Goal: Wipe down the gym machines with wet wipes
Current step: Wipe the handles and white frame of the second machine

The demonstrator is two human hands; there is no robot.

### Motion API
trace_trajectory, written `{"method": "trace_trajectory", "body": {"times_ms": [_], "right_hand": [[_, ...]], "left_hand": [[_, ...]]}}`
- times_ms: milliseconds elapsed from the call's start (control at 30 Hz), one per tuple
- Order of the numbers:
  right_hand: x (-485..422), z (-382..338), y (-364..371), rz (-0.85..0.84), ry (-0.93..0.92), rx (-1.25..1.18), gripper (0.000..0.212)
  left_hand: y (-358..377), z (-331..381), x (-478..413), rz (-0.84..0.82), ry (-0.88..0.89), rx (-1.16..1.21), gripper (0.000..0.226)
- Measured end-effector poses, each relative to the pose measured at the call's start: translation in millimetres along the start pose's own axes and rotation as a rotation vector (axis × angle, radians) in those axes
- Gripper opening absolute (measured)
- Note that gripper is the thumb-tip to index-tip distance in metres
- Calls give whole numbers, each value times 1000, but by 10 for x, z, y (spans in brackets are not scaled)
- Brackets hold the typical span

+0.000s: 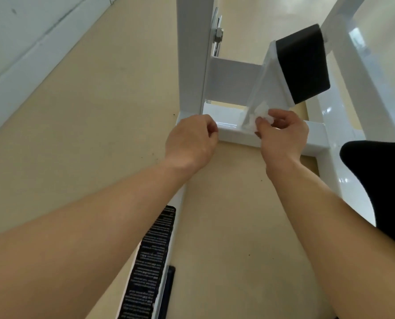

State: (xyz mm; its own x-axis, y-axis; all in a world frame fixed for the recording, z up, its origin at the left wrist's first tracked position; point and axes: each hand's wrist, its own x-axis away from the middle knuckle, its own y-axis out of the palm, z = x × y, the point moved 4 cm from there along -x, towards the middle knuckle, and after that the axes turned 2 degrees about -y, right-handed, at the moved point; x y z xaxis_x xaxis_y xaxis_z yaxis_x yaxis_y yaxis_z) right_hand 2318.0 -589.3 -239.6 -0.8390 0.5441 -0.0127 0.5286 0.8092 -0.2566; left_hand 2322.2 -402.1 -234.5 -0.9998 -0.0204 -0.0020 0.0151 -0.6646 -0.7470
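Pinching a crumpled white wet wipe [262, 114], the right hand [284, 134] scrubs the slanted white metal strut [261, 86]; the curled left hand [191, 139] seemingly braces, its grip unclear

The smooth beige floor [99, 111] carries the white painted steel machine frame [233, 134], base rail at 12 o'clock, with small dark specks [157, 159] scattered at 9 o'clock beside it.

floor [99, 107]: beige, dark specks | wall [19, 31]: white, left
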Motion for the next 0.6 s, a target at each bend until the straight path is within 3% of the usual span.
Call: {"method": "trace_trajectory", "body": {"times_ms": [100,200,467,600], "right_hand": [[-102,-217,98,137,69,-154,28],[-213,-314,143,250,91,-230,20],[-227,242,319,200,403,-174,19],[-194,168,317,205,413,-166,19]], "left_hand": [[-158,-153,9,15,3,-121,16],[-341,-243,-13,3,-5,-144,17],[-611,-369,-52,0,-50,-171,22],[-601,-321,-17,-24,-12,-136,21]]}}
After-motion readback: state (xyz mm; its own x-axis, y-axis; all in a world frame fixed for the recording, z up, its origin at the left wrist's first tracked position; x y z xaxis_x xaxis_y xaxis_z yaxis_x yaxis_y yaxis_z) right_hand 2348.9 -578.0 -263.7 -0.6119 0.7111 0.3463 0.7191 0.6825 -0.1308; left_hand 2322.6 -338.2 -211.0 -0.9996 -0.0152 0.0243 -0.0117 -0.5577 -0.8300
